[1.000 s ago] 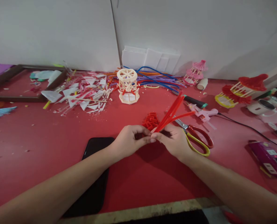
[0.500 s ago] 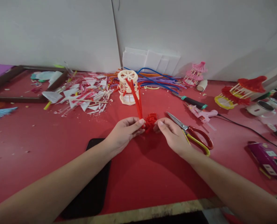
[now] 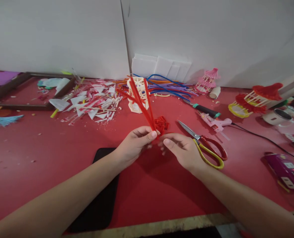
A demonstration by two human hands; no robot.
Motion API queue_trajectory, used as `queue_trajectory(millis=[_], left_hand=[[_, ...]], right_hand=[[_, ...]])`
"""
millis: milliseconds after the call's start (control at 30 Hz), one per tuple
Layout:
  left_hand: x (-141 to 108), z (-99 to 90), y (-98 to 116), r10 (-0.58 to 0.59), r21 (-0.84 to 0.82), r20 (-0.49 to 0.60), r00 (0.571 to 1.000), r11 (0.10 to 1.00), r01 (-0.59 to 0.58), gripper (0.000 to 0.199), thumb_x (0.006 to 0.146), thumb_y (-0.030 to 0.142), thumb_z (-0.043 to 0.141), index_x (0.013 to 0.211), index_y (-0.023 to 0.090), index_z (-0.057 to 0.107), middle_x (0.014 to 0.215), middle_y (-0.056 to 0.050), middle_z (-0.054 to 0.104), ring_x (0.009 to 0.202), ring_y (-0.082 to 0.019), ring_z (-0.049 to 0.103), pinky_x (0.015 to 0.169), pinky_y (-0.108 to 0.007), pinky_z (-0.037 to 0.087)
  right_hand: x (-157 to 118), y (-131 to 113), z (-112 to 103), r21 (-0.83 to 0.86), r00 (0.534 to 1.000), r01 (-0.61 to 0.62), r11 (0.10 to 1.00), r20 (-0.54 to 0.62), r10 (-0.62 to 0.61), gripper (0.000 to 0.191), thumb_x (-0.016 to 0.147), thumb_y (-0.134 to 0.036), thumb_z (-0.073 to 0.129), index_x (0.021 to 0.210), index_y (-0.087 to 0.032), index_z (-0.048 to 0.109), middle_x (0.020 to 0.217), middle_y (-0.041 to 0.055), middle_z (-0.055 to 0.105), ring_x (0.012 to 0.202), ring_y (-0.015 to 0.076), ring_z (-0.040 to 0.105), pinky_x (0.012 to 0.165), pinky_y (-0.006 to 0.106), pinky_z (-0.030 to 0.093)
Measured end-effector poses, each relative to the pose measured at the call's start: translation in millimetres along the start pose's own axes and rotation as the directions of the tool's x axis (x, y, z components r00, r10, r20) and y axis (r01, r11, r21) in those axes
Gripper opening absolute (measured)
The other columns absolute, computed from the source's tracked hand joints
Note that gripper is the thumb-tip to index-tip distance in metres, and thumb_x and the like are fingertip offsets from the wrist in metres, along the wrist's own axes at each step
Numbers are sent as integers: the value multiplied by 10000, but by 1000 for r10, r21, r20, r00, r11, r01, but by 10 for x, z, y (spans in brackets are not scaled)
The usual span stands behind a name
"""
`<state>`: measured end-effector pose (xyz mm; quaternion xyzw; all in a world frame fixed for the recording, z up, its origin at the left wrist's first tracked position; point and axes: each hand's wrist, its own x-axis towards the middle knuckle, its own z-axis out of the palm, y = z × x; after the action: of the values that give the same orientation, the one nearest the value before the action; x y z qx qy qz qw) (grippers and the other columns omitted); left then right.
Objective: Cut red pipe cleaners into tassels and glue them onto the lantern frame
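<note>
My left hand [image 3: 138, 142] is closed, pinching several red pipe cleaners [image 3: 143, 107] between thumb and fingers; they fan upward and away from me. Close beside it, my right hand [image 3: 180, 148] has its thumb apart from its stretched, slightly blurred fingers. Those fingertips are at the lower ends of the pipe cleaners; whether they touch them I cannot tell. Just behind both hands lies a small heap of short red pipe cleaner pieces [image 3: 162, 123]. A cream lantern-shaped frame [image 3: 135, 106] stands farther back, partly covered by the red stems.
Scissors [image 3: 211, 153] lie right of my right hand, near a pink glue gun [image 3: 216, 123] with a cord. A black phone-like slab [image 3: 99, 198] is under my left forearm. Scraps [image 3: 92, 102], loose pipe cleaners [image 3: 171, 87] and a red-yellow model [image 3: 258, 97] are along the back.
The red pipe cleaners have spread from a tight bundle into a fan in my left hand. My right hand has moved left toward their lower ends. The view has shifted slightly.
</note>
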<state>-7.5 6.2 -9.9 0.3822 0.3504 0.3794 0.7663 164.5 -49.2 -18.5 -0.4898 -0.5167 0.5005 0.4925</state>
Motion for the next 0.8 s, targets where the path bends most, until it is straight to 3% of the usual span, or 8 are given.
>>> queue_trajectory(millis=[100,200,300,433,533,633,800], left_hand=[[-23,6,-28,25,48,130,991,998,-31,266,696,363,855,689,157,688,592,32,630,539,-73,569,545,-187,482],[-57,16,-40,20,63,225,974,997,-36,224,757,346,810,721,153,701,617,11,651,585,-119,620,610,-263,542],[-89,27,-47,-2,75,256,967,997,-18,222,799,344,772,720,150,702,613,0,664,591,-129,638,613,-267,548],[-87,26,-51,1,94,148,989,995,-16,199,782,328,791,755,146,717,655,-1,697,603,-98,641,619,-211,529],[-83,43,-38,63,99,-7,998,993,-62,226,690,258,861,733,153,665,693,22,708,627,-78,648,649,-181,527],[-117,83,-23,135,141,-96,986,983,-121,262,694,221,849,720,172,593,670,40,702,666,-92,679,656,-174,531],[-172,94,-34,298,387,5,955,880,-276,49,786,158,733,754,193,719,784,8,768,798,-123,726,760,-195,561]], right_hand=[[11,15,62,170,993,-68,983,103,51,317,791,-484,734,918,-193,733,788,43,747,645,149,669,554,296,580],[5,-13,98,192,991,-82,978,119,60,281,783,-466,749,802,-186,724,717,29,728,601,132,648,528,276,569],[-26,-45,107,164,991,-108,981,100,92,280,781,-452,753,723,-188,678,641,6,704,528,113,624,516,264,554],[-62,-34,93,50,995,-95,994,39,93,281,813,-430,707,687,-195,618,615,0,691,503,107,603,501,241,511],[-71,-13,77,-197,999,20,980,-40,-28,225,840,-353,668,688,-194,618,615,2,677,524,100,572,512,223,458],[-74,-7,81,-356,988,105,929,-66,-137,216,852,-316,638,678,-190,611,588,-11,630,511,89,513,500,216,405],[-62,20,120,-265,995,68,962,-58,-86,208,855,-324,611,701,-184,616,586,-17,590,503,89,490,487,217,383]])
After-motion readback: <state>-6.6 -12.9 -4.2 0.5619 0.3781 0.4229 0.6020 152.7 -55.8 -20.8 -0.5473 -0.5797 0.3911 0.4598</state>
